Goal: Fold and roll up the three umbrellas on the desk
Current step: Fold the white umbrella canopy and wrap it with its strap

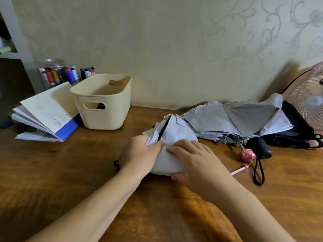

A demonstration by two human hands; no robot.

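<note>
A pale lilac-white umbrella (172,135) lies bunched on the wooden desk (70,172) in the middle of the view. My left hand (138,152) grips its folded cloth from the left side. My right hand (194,159) wraps over the bundle from the right, thumb underneath. Behind it to the right lies a grey umbrella with pink edging (236,119), half collapsed, its pink round handle (247,155) pointing toward me. A black umbrella (293,130) sits under and behind that one, its black handle (264,149) and wrist loop on the desk.
A cream plastic bin (103,102) stands at the back left. An open book stack (47,114) leans beside it, with a jar of markers (56,74) behind. A pink fan (307,102) stands at the far right against the wall.
</note>
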